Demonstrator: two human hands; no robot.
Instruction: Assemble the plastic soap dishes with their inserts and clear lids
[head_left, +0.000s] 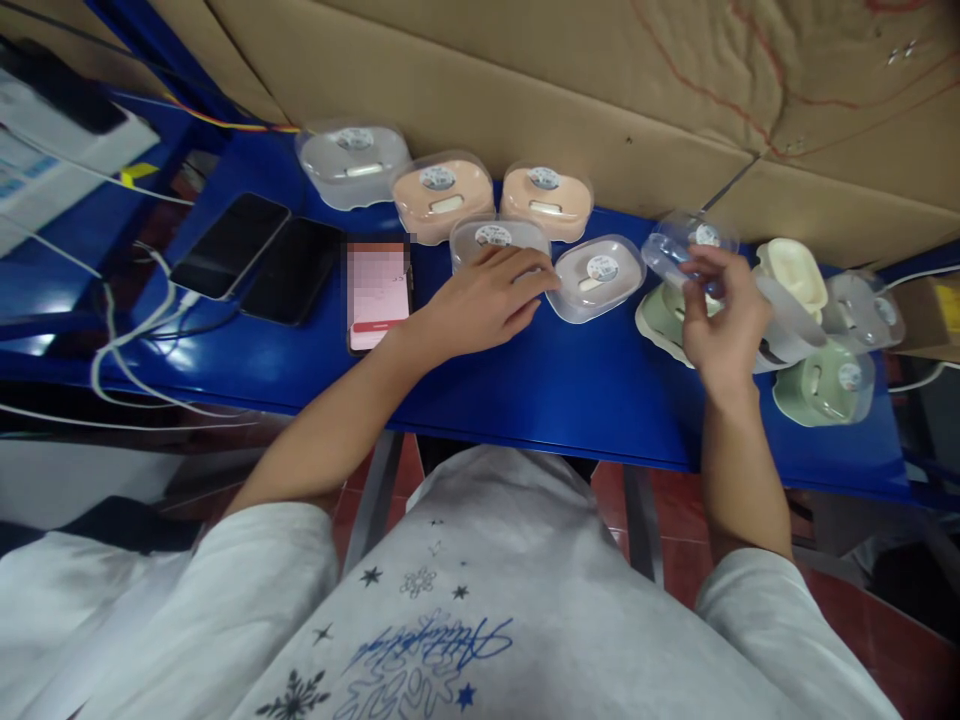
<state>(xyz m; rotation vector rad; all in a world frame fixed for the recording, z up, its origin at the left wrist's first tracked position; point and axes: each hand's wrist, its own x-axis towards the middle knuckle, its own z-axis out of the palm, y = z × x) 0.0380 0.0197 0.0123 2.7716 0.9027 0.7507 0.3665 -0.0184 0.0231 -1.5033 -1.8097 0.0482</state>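
My left hand (487, 305) is palm down with fingers loosely bent and apart. It partly covers a white box with a clear lid (499, 237), and its fingertips reach the near edge of another pale box under a clear lid (604, 278). Farther right, the fingers of my right hand (724, 325) pinch a clear plastic lid (671, 258), tilted above a pale green box (664, 315). A round label shows on the clear plastic behind those fingers. Beside that hand are a cream tray (795, 275) and a whitish container (787, 330), the latter partly hidden.
Two peach boxes (442, 200) and a white box (352, 165) line the back. Another green box (825, 385) is at right. A lit phone (379, 295), dark phones (229, 245) and white cables (112, 350) occupy the left. Cardboard (525, 90) walls the blue table (570, 390).
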